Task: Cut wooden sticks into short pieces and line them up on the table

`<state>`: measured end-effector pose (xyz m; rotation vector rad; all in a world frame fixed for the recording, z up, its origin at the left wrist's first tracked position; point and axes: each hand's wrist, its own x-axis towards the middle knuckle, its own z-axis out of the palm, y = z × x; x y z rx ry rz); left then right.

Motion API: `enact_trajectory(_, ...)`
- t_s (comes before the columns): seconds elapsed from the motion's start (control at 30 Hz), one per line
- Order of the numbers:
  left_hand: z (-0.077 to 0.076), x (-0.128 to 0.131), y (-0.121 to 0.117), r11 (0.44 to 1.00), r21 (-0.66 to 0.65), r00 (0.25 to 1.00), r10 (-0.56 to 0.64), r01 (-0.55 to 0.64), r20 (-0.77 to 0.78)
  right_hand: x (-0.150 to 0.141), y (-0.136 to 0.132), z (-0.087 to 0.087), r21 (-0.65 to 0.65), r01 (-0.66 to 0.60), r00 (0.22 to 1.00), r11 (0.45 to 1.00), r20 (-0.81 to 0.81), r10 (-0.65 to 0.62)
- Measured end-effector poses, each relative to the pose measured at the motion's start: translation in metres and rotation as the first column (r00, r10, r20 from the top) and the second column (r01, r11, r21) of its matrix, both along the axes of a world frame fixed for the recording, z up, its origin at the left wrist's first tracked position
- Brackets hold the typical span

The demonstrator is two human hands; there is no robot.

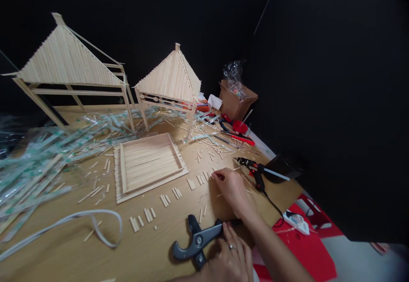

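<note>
Your left hand [228, 263], at the bottom centre of the frame, rests on the handles of the black cutting pliers [198, 241], which lie flat on the wooden tabletop with their curved jaws parted and pointing toward the lower left. Your right hand [233, 188], just above and right of centre, reaches fingers-down to the small cut sticks [204, 176], pale wooden pieces lying flat in little side-by-side groups. Those groups run in a loose diagonal row from your fingertips down toward the lower left of the frame, each group a few short pieces together.
</note>
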<state>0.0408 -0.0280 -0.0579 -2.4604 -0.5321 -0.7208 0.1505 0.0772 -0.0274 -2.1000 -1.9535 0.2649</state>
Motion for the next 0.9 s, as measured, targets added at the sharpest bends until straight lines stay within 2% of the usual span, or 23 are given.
enact_trajectory(0.33,-0.01,0.002,-0.002,0.999,0.047,1.0,-0.01,0.008,0.029,-0.011,0.0,-0.002,0.023,-0.004,0.999,1.0,-0.044,0.005)
enact_trajectory(0.9,-0.005,-0.001,-0.001,0.999,0.014,0.999,-0.03,0.03,0.014,-0.01,-0.006,-0.005,0.056,0.034,0.996,0.998,-0.086,-0.029)
